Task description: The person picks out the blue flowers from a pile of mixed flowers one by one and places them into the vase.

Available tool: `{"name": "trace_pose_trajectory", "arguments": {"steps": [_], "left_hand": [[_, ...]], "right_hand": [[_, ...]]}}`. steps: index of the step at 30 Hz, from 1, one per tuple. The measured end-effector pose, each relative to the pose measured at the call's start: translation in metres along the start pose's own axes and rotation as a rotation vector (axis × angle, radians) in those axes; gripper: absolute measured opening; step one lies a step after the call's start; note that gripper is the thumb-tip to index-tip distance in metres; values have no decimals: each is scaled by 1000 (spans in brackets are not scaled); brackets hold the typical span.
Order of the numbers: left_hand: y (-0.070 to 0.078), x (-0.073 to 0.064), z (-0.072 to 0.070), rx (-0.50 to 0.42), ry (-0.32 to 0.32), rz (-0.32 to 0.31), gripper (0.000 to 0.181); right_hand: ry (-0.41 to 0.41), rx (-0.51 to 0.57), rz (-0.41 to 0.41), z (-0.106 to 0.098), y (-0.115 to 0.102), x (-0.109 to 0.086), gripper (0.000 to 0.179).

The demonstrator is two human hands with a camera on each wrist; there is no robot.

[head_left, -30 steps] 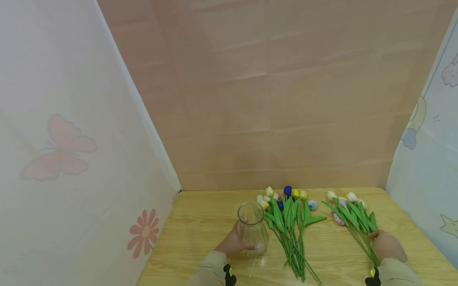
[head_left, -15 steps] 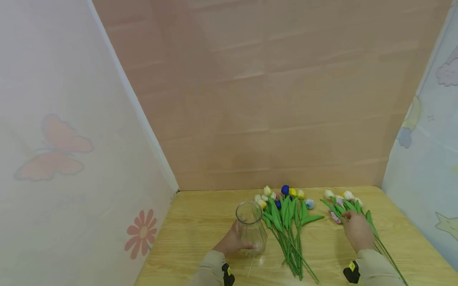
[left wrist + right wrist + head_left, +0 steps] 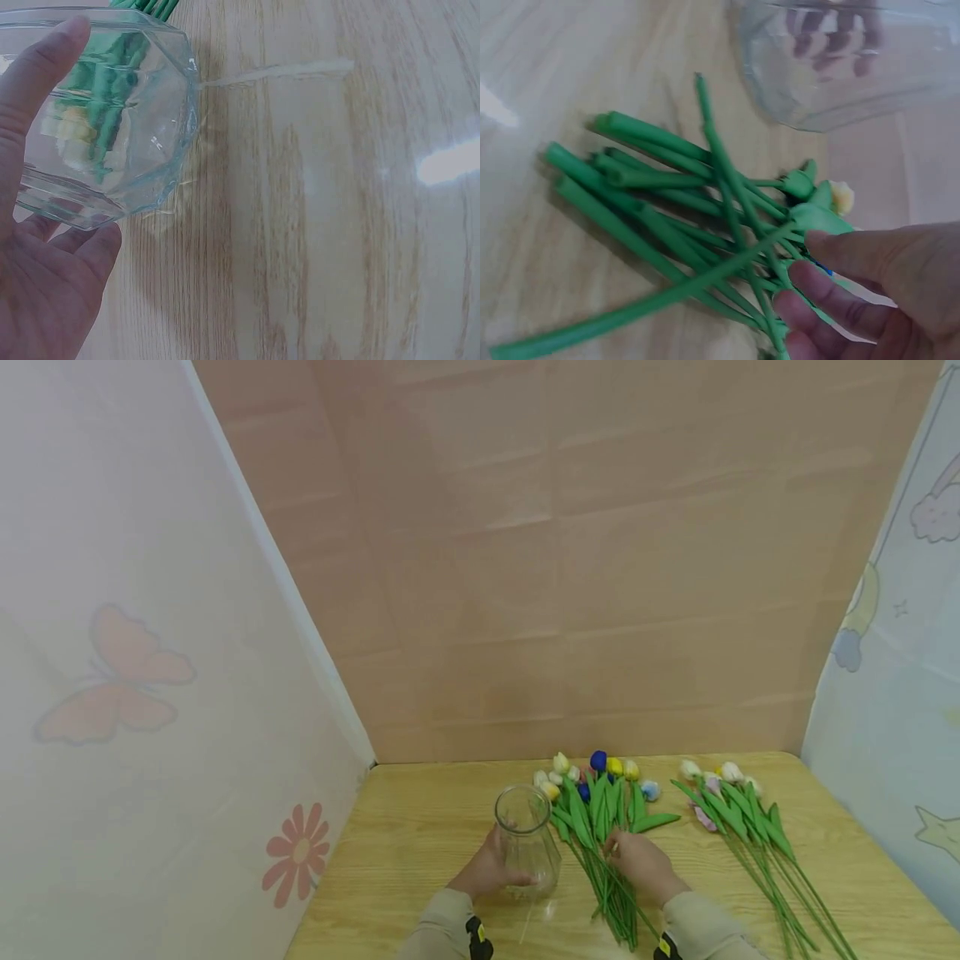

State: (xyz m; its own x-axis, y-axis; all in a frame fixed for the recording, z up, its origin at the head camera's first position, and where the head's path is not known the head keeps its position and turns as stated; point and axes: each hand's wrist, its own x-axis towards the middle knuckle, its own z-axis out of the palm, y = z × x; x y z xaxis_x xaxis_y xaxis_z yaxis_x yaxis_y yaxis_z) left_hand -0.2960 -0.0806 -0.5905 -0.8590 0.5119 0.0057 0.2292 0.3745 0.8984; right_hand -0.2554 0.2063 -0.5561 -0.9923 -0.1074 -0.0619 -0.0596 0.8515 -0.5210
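Observation:
My left hand (image 3: 491, 864) holds a clear glass vase (image 3: 529, 860) low on its body, the thumb on one side and fingers on the other. The vase stands upright with nothing in it; green seen through it in the left wrist view lies beyond. Beside it lies a bunch of tulips (image 3: 600, 810) with white, yellow, blue and pink heads. Over its stems (image 3: 675, 187) is my right hand (image 3: 645, 864), thumb and index finger a little apart at the leaves. The fingers partly hide the stems, and no tulip is lifted.
A second bunch of tulips (image 3: 750, 827), white and pink-purple, lies spread on the right of the wooden table (image 3: 427, 810). A brown sheet (image 3: 480, 568) rises behind the table, with patterned white sheets on either side.
My right hand has left the tulips on the right, whose stems now lie more spread out, and moved left to the middle bunch. The left hand stays on the vase.

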Motion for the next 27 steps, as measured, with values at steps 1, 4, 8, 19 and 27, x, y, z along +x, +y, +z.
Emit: {"name": "trace_pose_trajectory", "arguments": {"steps": [1,4,8,19,27], "left_hand": [[0,0,0,4,2,1,124],[1,0,1,8,4,-2,123],[2,-1,0,19,5,-3,123],[8,-3,-1,18,4,-18,123],[5,-4,1,5,7,-47,124]], "right_hand": [[3,-15,-1,4,0,0,10],[7,-43,-2,12,1,0,11],[0,-55,3,19,3,0,15],[-21,-34,25,26,1,3,26],[-39,110,22,26,0,3,55]]}}
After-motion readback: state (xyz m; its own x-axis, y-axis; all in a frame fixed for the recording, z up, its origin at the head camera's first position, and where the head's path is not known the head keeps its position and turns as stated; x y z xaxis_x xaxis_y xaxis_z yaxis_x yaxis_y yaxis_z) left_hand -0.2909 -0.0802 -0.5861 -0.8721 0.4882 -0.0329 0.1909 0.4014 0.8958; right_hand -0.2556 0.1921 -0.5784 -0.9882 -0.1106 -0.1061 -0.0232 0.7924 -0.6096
